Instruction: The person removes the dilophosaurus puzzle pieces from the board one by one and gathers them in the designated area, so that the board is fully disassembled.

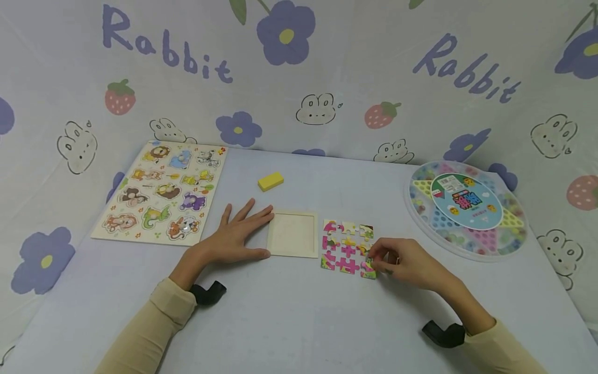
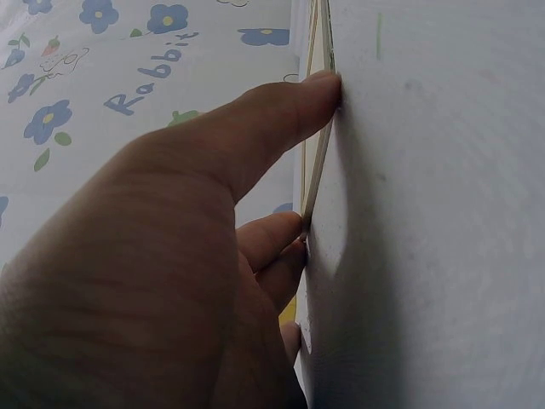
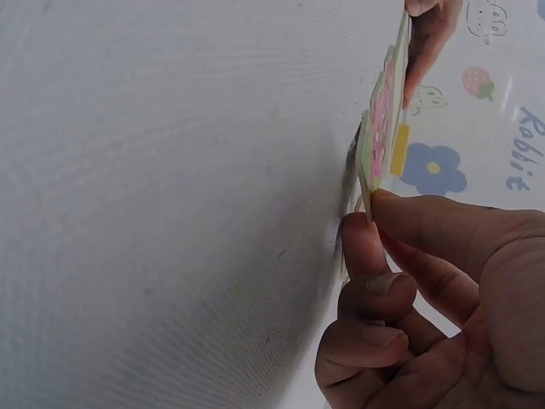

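A small square wooden puzzle tray (image 1: 293,234) lies in the middle of the table, its recess bare. My left hand (image 1: 229,240) rests at the tray's left side with fingers spread, thumb and fingertips touching its edge; the left wrist view shows the thumb (image 2: 289,115) against that edge. Right of the tray, several pink, green and yellow jigsaw pieces (image 1: 348,251) lie in rows, slightly apart. At their right side my right hand (image 1: 413,262) pinches a jigsaw piece (image 3: 367,166) between thumb and index finger, its outer edge tilted up. Its other fingers are curled.
An animal puzzle board (image 1: 161,195) lies at the back left. Behind the tray sits a yellow block (image 1: 271,181). A round Chinese checkers set (image 1: 467,208) lies at the right. A printed cloth (image 1: 187,104) hangs behind the table.
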Demonstrator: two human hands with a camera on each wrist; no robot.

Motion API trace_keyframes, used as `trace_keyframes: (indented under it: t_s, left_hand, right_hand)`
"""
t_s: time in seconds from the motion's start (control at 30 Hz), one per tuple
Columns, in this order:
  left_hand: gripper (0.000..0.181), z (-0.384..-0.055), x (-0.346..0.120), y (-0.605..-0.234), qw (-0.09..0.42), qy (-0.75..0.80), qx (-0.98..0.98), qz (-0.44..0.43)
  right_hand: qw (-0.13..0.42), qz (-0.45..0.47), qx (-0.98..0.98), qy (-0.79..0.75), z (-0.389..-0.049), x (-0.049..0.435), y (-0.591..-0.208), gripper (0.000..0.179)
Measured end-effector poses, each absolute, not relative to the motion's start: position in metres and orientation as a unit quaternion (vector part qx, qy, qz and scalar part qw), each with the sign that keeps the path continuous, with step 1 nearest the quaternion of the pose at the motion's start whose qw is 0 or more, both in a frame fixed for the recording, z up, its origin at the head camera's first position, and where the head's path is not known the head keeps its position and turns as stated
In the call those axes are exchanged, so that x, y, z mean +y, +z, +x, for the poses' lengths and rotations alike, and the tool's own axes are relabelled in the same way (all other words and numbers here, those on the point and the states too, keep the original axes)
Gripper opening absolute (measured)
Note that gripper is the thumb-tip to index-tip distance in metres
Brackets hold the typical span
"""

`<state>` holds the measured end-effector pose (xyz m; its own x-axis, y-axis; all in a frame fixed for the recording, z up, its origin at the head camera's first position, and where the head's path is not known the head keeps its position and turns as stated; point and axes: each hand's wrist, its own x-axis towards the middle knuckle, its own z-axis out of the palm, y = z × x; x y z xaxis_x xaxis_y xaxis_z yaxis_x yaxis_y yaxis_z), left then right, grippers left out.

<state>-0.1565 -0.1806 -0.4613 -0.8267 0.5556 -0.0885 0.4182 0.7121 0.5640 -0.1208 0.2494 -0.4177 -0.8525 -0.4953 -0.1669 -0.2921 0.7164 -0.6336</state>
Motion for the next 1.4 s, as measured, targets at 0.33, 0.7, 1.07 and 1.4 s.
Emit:
trace_keyframes:
  t_s: [0.33,0.7,1.07,1.4]
  left_hand:
    - [0.093,-0.1572,-0.1806,-0.4621,0.128,0.270,0.917,0.265]
    - [0.093,-0.1568,-0.1800,-0.4622,0.129,0.275,0.916,0.263]
    - [0.092,-0.1553,-0.1808,-0.4609,0.126,0.276,0.915,0.266]
    - [0.093,-0.1566,-0.1812,-0.4626,0.126,0.273,0.916,0.266]
  right_hand:
    - [0.155,-0.223,0.914,-0.302,-0.1207,0.2489,-0.4194,0.011]
    - [0.158,-0.222,0.915,-0.297,-0.1215,0.2474,-0.4188,0.012]
    - [0.158,-0.221,0.915,-0.297,-0.1207,0.2465,-0.4185,0.012]
    - [0.159,-0.220,0.916,-0.295,-0.1200,0.2456,-0.4188,0.012]
